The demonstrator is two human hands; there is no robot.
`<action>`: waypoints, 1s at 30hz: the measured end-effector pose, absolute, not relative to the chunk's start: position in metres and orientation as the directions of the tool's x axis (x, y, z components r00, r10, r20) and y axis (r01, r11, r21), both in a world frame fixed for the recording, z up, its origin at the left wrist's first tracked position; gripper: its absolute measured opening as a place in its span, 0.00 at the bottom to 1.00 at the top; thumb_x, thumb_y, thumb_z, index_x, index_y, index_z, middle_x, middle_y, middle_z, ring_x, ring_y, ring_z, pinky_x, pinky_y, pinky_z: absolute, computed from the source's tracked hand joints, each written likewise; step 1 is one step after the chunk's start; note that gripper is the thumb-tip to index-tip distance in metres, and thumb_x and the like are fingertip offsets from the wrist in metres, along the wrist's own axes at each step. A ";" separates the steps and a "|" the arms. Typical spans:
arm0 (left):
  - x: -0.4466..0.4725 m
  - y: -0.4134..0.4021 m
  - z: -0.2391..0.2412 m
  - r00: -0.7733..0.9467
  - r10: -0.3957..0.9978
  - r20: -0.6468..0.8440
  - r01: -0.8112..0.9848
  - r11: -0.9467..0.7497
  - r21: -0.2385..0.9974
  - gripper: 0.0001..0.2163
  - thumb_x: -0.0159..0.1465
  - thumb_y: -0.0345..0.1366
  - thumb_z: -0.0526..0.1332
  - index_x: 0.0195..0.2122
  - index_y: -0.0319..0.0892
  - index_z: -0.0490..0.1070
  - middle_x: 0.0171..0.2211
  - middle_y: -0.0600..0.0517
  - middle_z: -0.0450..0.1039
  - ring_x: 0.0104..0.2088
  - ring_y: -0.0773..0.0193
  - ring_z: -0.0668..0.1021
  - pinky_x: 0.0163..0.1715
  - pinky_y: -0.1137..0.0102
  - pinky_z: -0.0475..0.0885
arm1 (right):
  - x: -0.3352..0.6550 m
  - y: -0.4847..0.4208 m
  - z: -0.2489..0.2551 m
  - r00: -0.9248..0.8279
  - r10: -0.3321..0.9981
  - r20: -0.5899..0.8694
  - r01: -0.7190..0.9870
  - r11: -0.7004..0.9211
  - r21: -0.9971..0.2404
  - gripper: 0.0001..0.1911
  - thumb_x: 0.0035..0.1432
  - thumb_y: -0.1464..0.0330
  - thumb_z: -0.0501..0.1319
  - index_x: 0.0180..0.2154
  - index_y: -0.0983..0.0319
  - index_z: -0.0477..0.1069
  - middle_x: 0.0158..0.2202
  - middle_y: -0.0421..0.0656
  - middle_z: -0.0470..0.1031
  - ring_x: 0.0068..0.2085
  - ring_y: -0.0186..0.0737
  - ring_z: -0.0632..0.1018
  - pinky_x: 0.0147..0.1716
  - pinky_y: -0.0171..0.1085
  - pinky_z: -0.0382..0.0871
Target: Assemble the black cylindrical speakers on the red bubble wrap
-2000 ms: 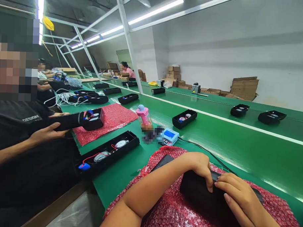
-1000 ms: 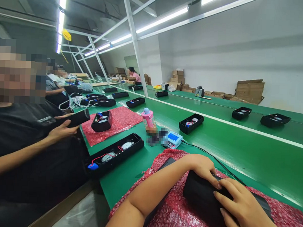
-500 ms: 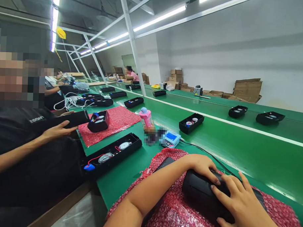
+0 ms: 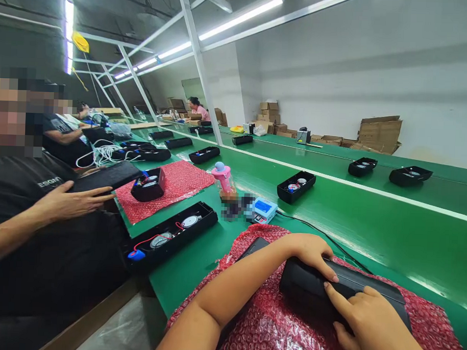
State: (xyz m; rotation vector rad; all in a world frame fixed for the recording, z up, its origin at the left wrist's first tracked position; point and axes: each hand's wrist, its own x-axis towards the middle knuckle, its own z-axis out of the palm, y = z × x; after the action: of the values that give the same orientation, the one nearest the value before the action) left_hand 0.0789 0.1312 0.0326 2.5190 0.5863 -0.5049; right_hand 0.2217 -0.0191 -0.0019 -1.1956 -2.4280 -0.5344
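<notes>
A long black speaker housing (image 4: pixel 309 287) lies closed on red bubble wrap (image 4: pixel 274 319) in front of me. My left hand (image 4: pixel 311 251) grips its left end, thumb on top and the other fingers hidden behind the far edge. My right hand (image 4: pixel 370 317) rests on the same housing, index finger pointing along its upper surface. Its thumb is against the near side and the remaining fingers are curled. Both hands are close together, index tip near the left thumb. Partly under my left forearm, another black piece (image 4: pixel 256 247) shows on the wrap.
To the left, a co-worker's hand (image 4: pixel 69 205) holds a black panel (image 4: pixel 107 176) beside an open housing (image 4: pixel 149 185). Another open housing (image 4: pixel 174 231) with a blue battery lies between us. A pink bottle (image 4: pixel 223 180) and a light-blue meter (image 4: pixel 263 211) with a cable stand ahead.
My right hand's fingers, spread over the housing before, have curled in, leaving the index finger extended. The left hand stays in place. The co-worker's panel has tilted flatter.
</notes>
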 end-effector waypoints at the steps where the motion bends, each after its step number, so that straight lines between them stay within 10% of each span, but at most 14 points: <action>1: 0.079 0.131 0.033 0.837 0.302 -0.456 0.490 -0.785 0.380 0.26 0.61 0.56 0.55 0.48 0.39 0.71 0.43 0.47 0.75 0.38 0.59 0.74 0.31 0.71 0.65 | 0.222 -0.019 -0.002 -0.571 0.661 0.487 0.804 0.571 0.168 0.26 0.32 0.75 0.63 0.40 0.63 0.79 0.18 0.36 0.74 0.19 0.36 0.73 0.24 0.36 0.59; 30: 0.079 0.130 0.022 0.865 0.312 -0.393 0.482 -0.732 0.482 0.27 0.65 0.53 0.51 0.56 0.37 0.66 0.53 0.41 0.70 0.51 0.51 0.73 0.49 0.63 0.68 | 0.220 -0.019 0.000 -0.580 0.646 0.497 0.804 0.554 0.217 0.25 0.33 0.75 0.61 0.38 0.64 0.80 0.17 0.37 0.73 0.18 0.34 0.73 0.23 0.35 0.61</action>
State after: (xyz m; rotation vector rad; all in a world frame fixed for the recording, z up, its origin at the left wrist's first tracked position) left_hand 0.0791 0.1305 0.0220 2.4451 0.5742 -0.3831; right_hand 0.2195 -0.0186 0.0004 -1.1857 -2.4322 -0.6071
